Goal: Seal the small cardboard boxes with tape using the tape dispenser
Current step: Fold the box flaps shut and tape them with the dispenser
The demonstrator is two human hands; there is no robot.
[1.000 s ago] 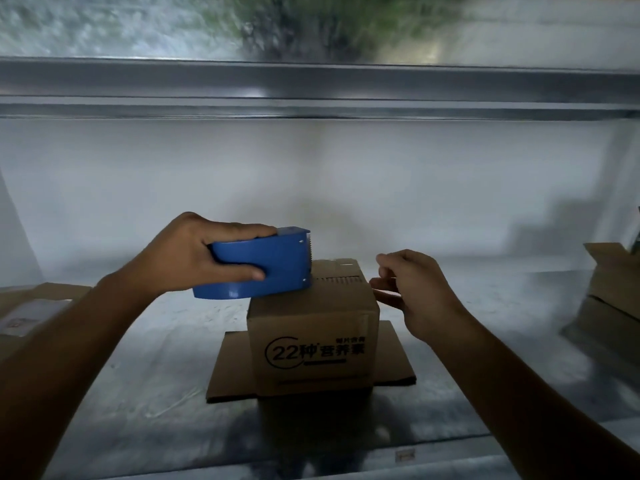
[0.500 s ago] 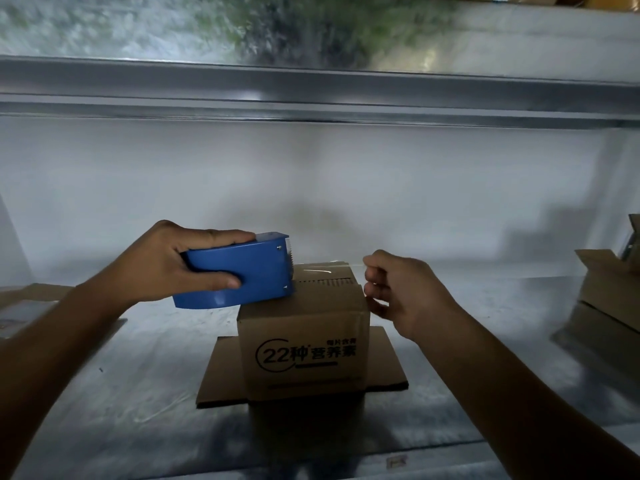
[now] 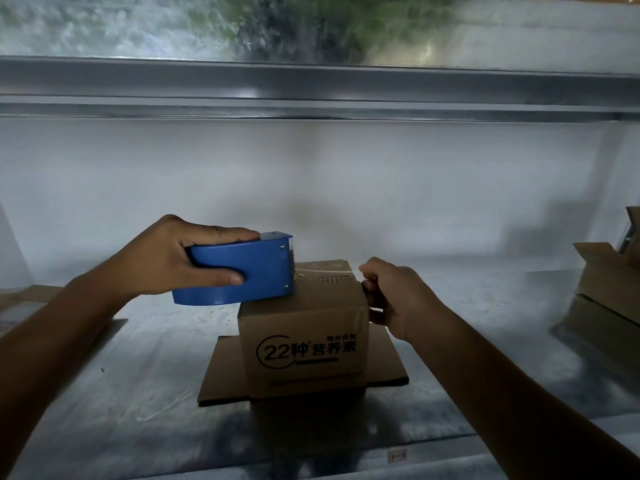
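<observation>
Left hand [image 3: 173, 258] gripped a blue plastic tape dispenser [image 3: 242, 271], thumb along its near side and fingers lying over its top. The dispenser was held level, its toothed front end pointing right, and its lower front corner rested on the top left part of a small brown cardboard box [image 3: 304, 341]. That box stood upright near the middle of a grey metal desk [image 3: 121, 393], with dark printing on its near face. Its bottom flaps [image 3: 221, 372] were spread flat on the desk to either side.

The desk surface was dull and scuffed, with the box's shadow falling toward the viewer. A plain white wall [image 3: 311, 185] rose behind it, topped by a long grey metal rail [image 3: 311, 88]. Above the rail, a window pane [image 3: 173, 26] showed blurred green and white shapes. At the far right edge of the desk sat an open brown cardboard box [image 3: 606, 282]. A flat brown cardboard sheet [image 3: 31, 296] lay at the far left, partly behind the left forearm.

The right hand [image 3: 394, 296] was curled into a loose fist, its knuckles set against the upper right side of the small box, with nothing seen held in it. Both forearms reached in from the lower corners and angled inward toward the box.
</observation>
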